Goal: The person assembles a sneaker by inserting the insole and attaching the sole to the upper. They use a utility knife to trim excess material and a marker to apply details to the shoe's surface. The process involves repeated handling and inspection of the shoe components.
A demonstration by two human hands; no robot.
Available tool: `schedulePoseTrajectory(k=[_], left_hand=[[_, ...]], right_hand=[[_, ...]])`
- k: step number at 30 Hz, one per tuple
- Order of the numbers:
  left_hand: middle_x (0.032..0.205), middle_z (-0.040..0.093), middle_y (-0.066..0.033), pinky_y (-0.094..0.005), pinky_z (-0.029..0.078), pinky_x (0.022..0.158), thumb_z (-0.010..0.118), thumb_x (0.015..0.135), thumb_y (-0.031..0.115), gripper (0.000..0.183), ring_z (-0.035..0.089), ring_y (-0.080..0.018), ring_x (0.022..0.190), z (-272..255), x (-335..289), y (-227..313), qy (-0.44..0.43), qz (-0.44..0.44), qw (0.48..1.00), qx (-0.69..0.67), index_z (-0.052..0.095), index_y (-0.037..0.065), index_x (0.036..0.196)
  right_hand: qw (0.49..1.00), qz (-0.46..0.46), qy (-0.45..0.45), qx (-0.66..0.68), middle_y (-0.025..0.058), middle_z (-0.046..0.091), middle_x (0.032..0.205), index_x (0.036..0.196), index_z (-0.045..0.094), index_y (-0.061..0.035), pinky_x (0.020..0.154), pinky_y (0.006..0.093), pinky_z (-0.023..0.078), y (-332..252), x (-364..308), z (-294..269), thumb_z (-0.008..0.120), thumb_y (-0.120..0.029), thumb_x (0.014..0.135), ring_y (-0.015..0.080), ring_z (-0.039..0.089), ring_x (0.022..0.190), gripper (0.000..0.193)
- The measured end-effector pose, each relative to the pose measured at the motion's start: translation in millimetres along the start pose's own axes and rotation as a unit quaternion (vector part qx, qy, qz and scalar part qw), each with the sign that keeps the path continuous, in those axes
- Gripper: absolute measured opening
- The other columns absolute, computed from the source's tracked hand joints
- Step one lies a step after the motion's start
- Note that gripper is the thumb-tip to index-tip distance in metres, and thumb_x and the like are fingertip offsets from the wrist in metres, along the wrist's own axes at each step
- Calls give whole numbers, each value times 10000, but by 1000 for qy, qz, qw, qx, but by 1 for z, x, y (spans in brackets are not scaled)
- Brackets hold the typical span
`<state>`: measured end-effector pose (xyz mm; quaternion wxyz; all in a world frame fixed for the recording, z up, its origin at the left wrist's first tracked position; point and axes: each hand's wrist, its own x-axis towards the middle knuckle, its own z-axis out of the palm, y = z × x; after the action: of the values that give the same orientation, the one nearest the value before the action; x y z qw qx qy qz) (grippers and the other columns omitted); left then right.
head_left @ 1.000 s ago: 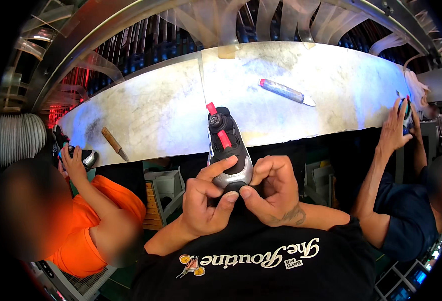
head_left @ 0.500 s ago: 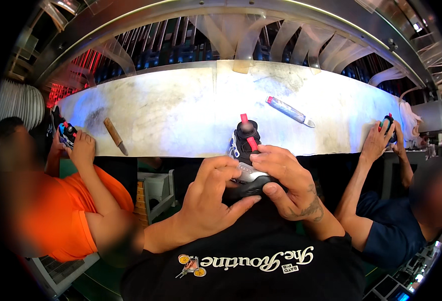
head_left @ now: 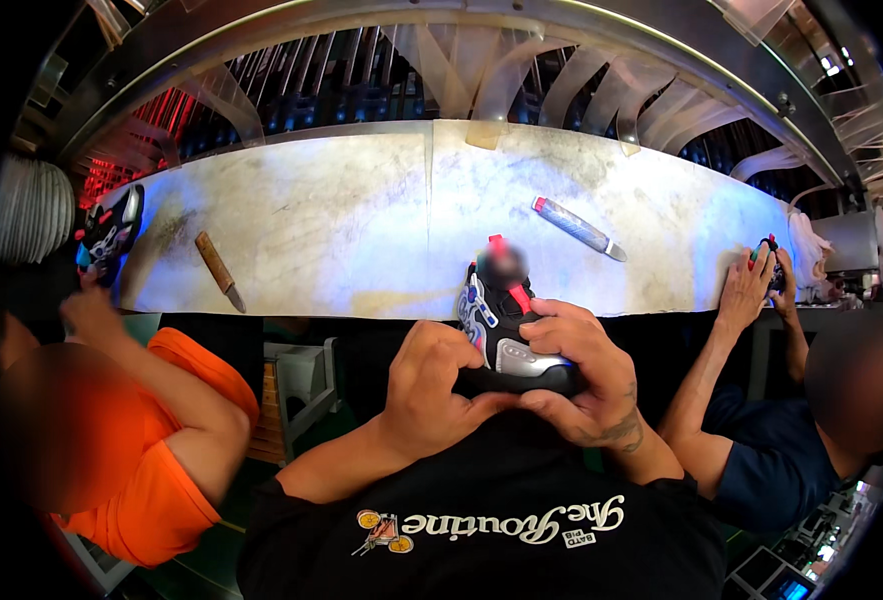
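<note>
A black sneaker (head_left: 523, 358) with silver and blue side panels and red pull tabs is held between my two hands at the table's near edge. Its black sole faces me, and its upper points away. My left hand (head_left: 426, 375) grips the left end of the sole, fingers curled and thumb along the bottom. With its thumb under the sole and fingers over the side panel, my right hand (head_left: 589, 372) holds the other end. Beyond the shoe lies a knife with a blue-grey wrapped handle (head_left: 571, 224), its short blade toward the right.
A wooden-handled knife (head_left: 216, 265) rests on the white worktable (head_left: 341, 220) to the left. At left, a person in orange (head_left: 176, 450) reaches toward another sneaker (head_left: 111, 235). On the right, a person's hands (head_left: 746, 290) hold a similar shoe. Clear plastic strips (head_left: 506, 80) hang behind the table.
The sneaker has turned in my hands, showing more of its side panel, and my right fingers have shifted along it. The left neighbour's shoe now stands farther up the table.
</note>
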<state>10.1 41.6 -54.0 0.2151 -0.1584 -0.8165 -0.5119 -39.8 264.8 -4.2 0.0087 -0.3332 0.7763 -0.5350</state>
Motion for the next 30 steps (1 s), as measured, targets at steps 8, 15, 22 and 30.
schedulePoseTrajectory(k=[8,15,22,30], left_hand=[[936,632,-103,-353,531,683,1045,713,134,531,626,-261,810,1,-3,11,-17,-15,997,-72,619,36,1014],[947,638,-105,-360,537,691,1041,709,117,527,630,-266,814,6,0,1,17,9,998,-53,629,30,1026],[953,649,-111,-359,544,692,1039,702,109,519,641,-267,817,8,3,-3,6,7,998,-58,638,31,1022],[991,621,-124,-409,522,718,1011,670,82,543,616,-315,853,21,3,-7,-24,11,999,-41,599,58,1023]], right_hand=[[998,20,19,56,213,759,1284,1261,714,41,1121,494,531,20,-7,-8,899,-221,911,441,668,1339,475],[999,18,2,49,213,766,1267,1261,714,38,1122,501,530,19,-3,-11,895,-248,923,448,669,1338,478],[999,18,-3,51,223,763,1266,1260,714,40,1118,505,532,18,-6,-12,883,-199,913,456,666,1339,454],[999,49,7,-18,189,737,1131,1172,695,32,1082,487,552,4,1,-12,884,-109,819,424,703,1207,424]])
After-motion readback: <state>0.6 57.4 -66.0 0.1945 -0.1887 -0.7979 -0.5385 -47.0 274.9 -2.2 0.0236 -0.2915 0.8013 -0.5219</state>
